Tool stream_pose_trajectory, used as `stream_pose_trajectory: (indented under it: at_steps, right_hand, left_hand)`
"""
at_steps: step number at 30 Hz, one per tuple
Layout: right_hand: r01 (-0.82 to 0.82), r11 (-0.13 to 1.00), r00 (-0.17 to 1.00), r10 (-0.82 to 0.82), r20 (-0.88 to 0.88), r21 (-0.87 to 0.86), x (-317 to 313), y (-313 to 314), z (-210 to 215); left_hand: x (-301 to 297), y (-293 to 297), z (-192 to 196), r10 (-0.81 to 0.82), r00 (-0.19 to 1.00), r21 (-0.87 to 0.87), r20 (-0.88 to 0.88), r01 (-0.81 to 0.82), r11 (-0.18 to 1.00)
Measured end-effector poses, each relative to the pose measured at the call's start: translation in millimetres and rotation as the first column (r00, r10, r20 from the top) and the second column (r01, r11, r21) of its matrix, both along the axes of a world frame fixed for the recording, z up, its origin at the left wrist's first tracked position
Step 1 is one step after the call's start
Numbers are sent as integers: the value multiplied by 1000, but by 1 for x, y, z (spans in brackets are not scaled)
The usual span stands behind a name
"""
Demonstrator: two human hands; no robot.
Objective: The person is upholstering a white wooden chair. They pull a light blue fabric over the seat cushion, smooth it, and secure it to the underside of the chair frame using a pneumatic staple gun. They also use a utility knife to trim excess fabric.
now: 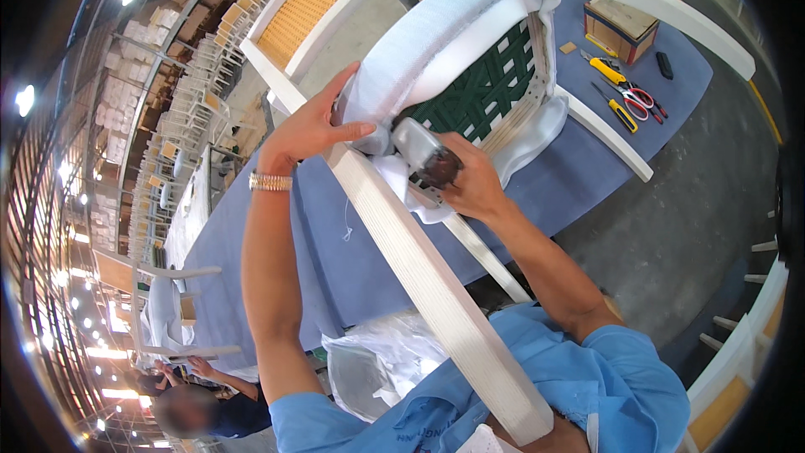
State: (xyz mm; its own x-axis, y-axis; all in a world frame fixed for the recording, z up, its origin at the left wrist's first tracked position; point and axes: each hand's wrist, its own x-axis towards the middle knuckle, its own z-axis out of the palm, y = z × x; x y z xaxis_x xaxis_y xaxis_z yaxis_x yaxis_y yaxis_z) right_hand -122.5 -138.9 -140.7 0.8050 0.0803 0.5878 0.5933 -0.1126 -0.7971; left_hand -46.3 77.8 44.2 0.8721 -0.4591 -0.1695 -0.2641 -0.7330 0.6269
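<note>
A pale wooden chair lies tipped over on the blue-covered table, its light fabric-covered seat [419, 42] turned so the underside shows. Green woven webbing [478, 88] spans that underside, with white fabric folded around the rim. My left hand [310, 126] is closed on the seat's padded left corner, thumb against the fabric. In my right hand [476, 180] is a staple gun [417, 144] with a silver head and dark grip, its nose at the seat's edge close to my left thumb. A long wooden chair leg [411, 252] slants toward my chest.
Yellow-handled pliers [605, 70], a yellow screwdriver [619, 109], red-handled scissors [639, 99] and a black object [664, 65] lie beside a wooden box [622, 25] at far right. Clear plastic [377, 361] hangs near my waist. Another person [218, 407] works at lower left.
</note>
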Motion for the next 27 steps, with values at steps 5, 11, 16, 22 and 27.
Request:
stream_pose_trajectory:
  at_steps: [5, 11, 16, 22, 27]
  right_hand:
    - [-36, 981, 993, 15, 113, 189, -12, 5, -12]
    - [-69, 994, 996, 65, 55, 84, -4, 15, -13]
    - [-74, 990, 992, 61, 114, 117, -5, 17, -10]
    - [-42, 999, 999, 41, 36, 22, -7, 15, -5]
    - [-27, 993, 989, 10, 147, 118, -12, 21, -6]
  left_hand:
    - [3, 9, -10, -91, 980, 197, 179, 55, 979]
    - [3, 6, -17, -124, 950, 289, 287, 38, 957]
    - [3, 1, -15, -109, 958, 341, 266, 12, 940]
    - [5, 6, -15, -111, 971, 301, 210, 44, 953]
    - [4, 6, -10, 0, 990, 30, 140, -4, 1000]
